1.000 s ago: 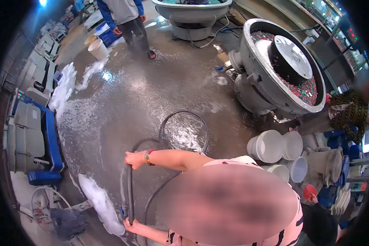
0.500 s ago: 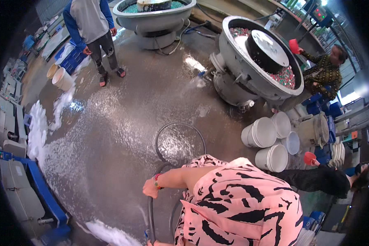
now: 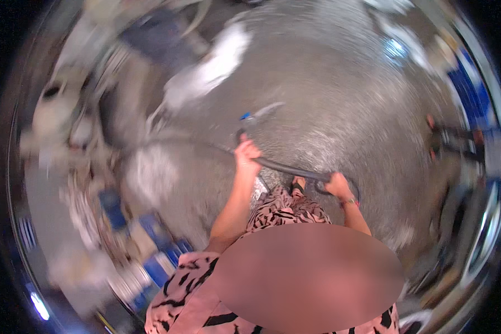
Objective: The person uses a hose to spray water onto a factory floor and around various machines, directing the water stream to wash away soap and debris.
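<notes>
A dark grey hose (image 3: 295, 168) runs between my two hands in front of my body. My left hand (image 3: 247, 157) is closed round it just behind its end, where a small blue fitting (image 3: 245, 116) shows. A whitish jet of water (image 3: 269, 109) leaves that end toward the far right, over the wet floor (image 3: 317, 100). My right hand (image 3: 337, 185), with a bracelet on the wrist, is closed round the hose further back. Part of a hose loop shows beside the right hand. My sandalled foot (image 3: 299, 186) stands below the hose.
White foam (image 3: 211, 69) lies on the floor at far left. Blurred machinery lines the left, with blue containers (image 3: 160, 269) at lower left. A blue bin (image 3: 470, 89) stands at right, near another person's blurred legs (image 3: 456, 136).
The view has swung round strongly, blurring the surroundings. The hose end and my left hand, at the lower edge before, now show in front of me. Both hands still hold the hose.
</notes>
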{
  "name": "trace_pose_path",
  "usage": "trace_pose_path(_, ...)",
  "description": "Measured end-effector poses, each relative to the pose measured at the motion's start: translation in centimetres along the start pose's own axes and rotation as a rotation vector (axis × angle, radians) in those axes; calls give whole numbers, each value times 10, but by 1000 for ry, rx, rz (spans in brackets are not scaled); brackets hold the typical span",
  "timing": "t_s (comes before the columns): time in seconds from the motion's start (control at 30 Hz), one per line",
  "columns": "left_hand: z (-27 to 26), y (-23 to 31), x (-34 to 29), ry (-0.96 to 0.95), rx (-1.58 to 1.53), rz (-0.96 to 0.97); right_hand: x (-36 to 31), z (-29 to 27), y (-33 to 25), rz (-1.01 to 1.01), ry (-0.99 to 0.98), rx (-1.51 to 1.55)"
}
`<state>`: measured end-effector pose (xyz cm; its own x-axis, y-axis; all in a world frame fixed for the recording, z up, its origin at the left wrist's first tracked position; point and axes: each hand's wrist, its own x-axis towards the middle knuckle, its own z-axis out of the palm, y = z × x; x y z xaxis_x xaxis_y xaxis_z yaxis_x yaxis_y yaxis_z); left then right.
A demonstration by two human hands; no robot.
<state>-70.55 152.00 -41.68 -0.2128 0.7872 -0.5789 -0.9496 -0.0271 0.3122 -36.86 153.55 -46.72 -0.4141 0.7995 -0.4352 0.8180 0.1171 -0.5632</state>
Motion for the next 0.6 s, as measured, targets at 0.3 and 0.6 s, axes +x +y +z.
trace_pose_path(0.3, -60, 7, -46, 103, -558, 394, 102, -26, -56, -193, -206, -343)
trace_pose_path(0.6, -75, 71, 28, 68, -598, 491, 184, -36, -142, -7, -304, -459)
